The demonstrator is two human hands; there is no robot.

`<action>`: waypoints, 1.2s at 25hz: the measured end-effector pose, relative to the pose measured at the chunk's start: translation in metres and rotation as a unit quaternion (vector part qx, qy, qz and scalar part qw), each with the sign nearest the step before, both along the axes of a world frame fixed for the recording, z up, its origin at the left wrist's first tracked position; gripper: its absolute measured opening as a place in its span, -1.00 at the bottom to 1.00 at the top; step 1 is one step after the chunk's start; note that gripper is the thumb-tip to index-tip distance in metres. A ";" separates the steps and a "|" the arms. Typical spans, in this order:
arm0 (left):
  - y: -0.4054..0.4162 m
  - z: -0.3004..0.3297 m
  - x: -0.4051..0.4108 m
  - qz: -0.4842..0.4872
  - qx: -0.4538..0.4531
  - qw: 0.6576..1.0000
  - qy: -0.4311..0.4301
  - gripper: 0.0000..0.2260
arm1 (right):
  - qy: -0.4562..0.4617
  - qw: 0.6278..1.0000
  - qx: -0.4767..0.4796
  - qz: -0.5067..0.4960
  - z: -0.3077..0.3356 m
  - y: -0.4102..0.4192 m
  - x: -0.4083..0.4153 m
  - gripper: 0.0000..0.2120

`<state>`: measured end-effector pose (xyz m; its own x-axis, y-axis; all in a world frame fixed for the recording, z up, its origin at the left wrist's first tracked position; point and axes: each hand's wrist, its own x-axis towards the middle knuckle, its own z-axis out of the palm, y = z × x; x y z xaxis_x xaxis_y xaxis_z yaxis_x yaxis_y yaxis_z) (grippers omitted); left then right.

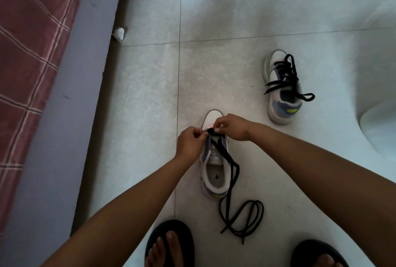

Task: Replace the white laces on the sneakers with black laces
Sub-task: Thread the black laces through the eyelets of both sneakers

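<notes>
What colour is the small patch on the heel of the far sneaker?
Neon yellow-green patch on the laced far sneaker, head view.

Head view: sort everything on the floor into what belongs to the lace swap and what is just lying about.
Job:
near white-and-lilac sneaker
black lace being threaded
left hand and right hand, pinching it
far sneaker, already black-laced

Lying about:
crumpled white paper
red checked bedcover
dark slippers

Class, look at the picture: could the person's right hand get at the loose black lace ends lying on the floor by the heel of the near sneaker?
Probably yes. The lace ends lie uncovered on the floor, but the right hand is pinching lace at the near sneaker and must let go first.
</notes>
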<state>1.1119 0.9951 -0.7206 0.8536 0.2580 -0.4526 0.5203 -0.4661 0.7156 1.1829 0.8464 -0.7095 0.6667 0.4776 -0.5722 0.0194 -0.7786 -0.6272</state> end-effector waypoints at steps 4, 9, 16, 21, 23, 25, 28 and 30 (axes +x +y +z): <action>0.002 0.000 0.001 0.017 -0.127 0.990 0.053 -0.89 | 0.007 0.999 0.024 -0.026 -0.003 -0.001 0.000 -0.86; 0.017 -0.003 -0.002 0.019 -0.215 0.969 0.118 -0.82 | -0.009 0.998 0.023 -0.063 0.004 0.001 -0.008 -0.87; 0.001 0.007 -0.049 -0.047 -0.026 0.998 0.039 -0.50 | 0.122 0.973 -0.036 -0.194 0.027 0.001 -0.068 -0.37; -0.029 0.012 -0.083 -0.172 0.082 0.981 0.040 0.01 | 0.040 0.984 -0.165 -0.054 0.042 0.004 -0.083 -0.72; -0.047 0.011 -0.080 -0.128 0.123 0.984 0.028 -0.01 | 0.026 0.986 -0.165 -0.001 0.054 0.004 -0.083 -0.88; -0.058 0.009 -0.073 -0.059 0.120 0.991 0.003 -0.17 | 0.018 0.989 -0.138 0.050 0.066 0.003 -0.089 -0.80; -0.063 0.005 -0.068 -0.048 0.116 0.992 -0.002 -0.33 | -0.061 0.977 -0.174 0.110 0.074 0.003 -0.114 -0.76; -0.060 0.004 -0.069 -0.060 0.120 0.991 0.010 -0.30 | -0.072 0.970 -0.189 0.136 0.081 0.007 -0.132 -0.68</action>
